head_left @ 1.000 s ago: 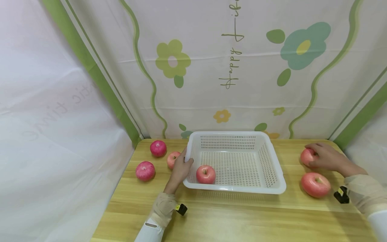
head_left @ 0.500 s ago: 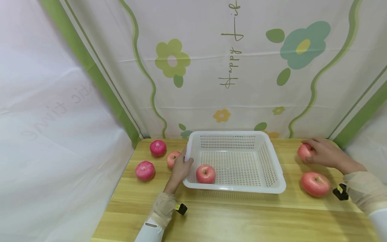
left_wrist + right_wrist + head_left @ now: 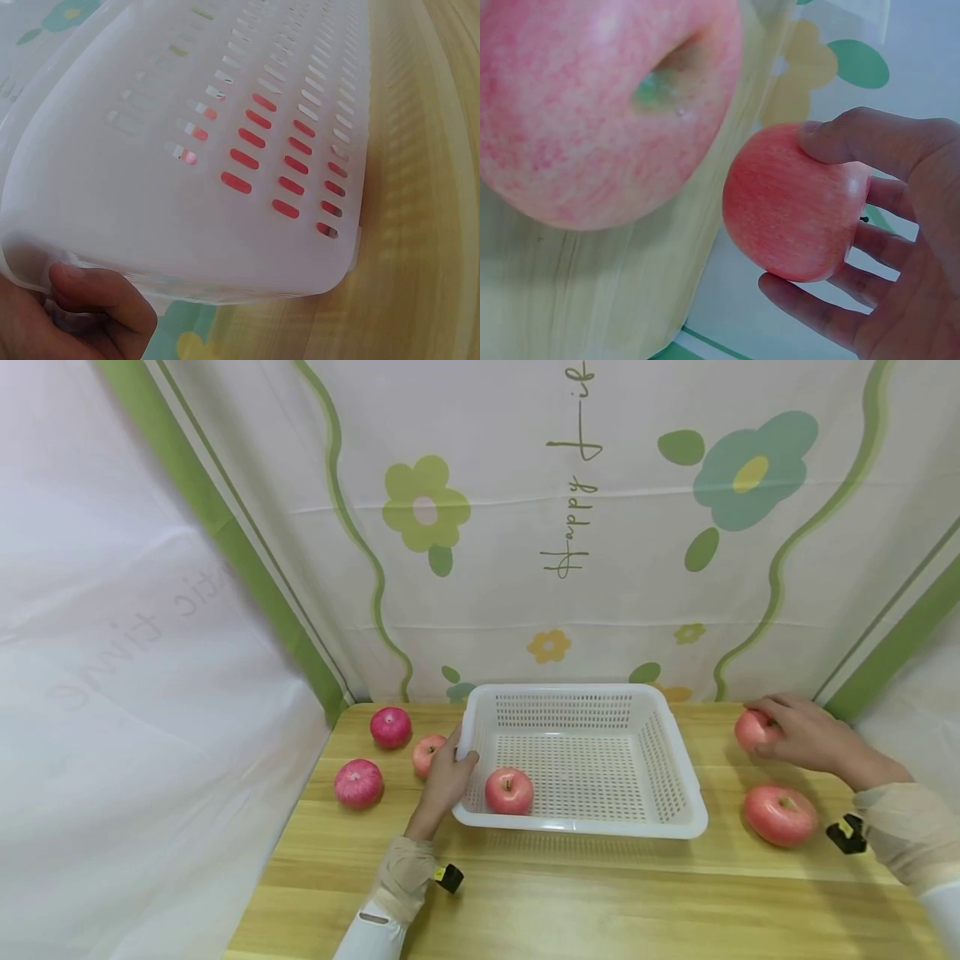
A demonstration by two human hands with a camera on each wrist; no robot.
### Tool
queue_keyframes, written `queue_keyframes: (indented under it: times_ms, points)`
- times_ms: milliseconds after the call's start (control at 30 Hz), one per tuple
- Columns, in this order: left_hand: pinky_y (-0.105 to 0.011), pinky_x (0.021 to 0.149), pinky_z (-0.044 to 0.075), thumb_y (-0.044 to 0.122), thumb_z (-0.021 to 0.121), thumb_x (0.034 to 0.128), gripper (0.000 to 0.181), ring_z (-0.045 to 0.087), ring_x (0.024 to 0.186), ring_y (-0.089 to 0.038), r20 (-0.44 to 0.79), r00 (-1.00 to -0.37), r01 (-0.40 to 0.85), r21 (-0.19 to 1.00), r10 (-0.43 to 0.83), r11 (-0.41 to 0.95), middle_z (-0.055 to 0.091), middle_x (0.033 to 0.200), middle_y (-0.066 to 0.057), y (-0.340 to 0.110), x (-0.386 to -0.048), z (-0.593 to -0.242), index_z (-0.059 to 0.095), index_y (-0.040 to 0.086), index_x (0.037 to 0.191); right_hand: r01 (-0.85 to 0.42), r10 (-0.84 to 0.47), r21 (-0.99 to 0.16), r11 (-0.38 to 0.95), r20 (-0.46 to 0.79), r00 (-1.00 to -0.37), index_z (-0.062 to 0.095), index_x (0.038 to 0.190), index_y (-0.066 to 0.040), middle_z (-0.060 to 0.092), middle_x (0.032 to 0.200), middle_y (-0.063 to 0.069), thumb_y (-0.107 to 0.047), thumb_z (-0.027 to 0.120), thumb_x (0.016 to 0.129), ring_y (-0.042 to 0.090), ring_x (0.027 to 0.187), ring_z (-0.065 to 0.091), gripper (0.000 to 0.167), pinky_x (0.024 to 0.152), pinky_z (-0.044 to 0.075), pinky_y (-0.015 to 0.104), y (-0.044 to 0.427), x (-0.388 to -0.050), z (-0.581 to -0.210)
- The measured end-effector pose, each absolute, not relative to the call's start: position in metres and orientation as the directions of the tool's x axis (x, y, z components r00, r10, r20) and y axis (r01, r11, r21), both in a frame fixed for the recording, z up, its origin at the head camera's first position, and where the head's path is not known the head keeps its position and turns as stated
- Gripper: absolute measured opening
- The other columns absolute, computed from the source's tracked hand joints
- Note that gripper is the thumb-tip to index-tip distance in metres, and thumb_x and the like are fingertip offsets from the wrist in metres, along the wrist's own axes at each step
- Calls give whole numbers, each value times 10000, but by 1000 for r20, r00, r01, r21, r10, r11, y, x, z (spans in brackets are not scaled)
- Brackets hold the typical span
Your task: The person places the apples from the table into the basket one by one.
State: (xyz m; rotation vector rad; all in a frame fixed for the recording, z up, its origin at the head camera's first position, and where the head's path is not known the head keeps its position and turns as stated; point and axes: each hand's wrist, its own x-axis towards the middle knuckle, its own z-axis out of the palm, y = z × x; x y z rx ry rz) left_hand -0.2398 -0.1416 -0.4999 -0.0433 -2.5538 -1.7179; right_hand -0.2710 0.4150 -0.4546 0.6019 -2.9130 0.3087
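My left hand grips the left rim of a white perforated plastic basket, with the thumb over the rim in the left wrist view. One pinkish-red apple sits in the basket's near left corner. At the back right of the table, my right hand holds a smaller red apple between thumb and fingers. Its stem end faces the palm in the right wrist view. A larger apple lies on the table just in front of that hand.
Another apple lies left of the basket, partly hidden by my left hand. Two deep-pink, onion-like round things stand farther left on the wooden table. A printed curtain hangs along the table's back edge.
My right hand, holding the smaller apple, has shifted a little left and toward the back. The left hand and the basket have stayed in place.
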Motion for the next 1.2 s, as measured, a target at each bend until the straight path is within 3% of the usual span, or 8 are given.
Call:
queue_keyframes:
  times_ms: [600,900,1200]
  points:
    - [-541,884,645,98,577,1018,654,702,1179,-419,67,-998,57,919,-11,391,629,1454,-271,-141,-240,-499,411,140,1649,-470,-423,-135,872,273,-864,688,1271,16,655,1287,293,-231,915,789,508,1131,624,587,889,532,668,384,-267,-432]
    - [-504,813,661,83,586,997,660,729,1098,-408,79,-997,70,920,-8,386,649,1408,-300,-142,-240,-498,422,96,1637,-457,-422,-134,879,226,-878,654,1366,21,597,1393,290,-276,894,836,499,1224,574,654,925,531,674,367,-264,-417]
    - [-493,802,661,95,589,996,662,733,1079,-399,76,-997,66,919,-11,388,661,1389,-295,-143,-240,-498,430,125,1638,-505,-466,-115,856,252,-848,660,1365,4,620,1351,258,-256,901,822,459,1203,580,649,924,539,623,350,-264,-403]
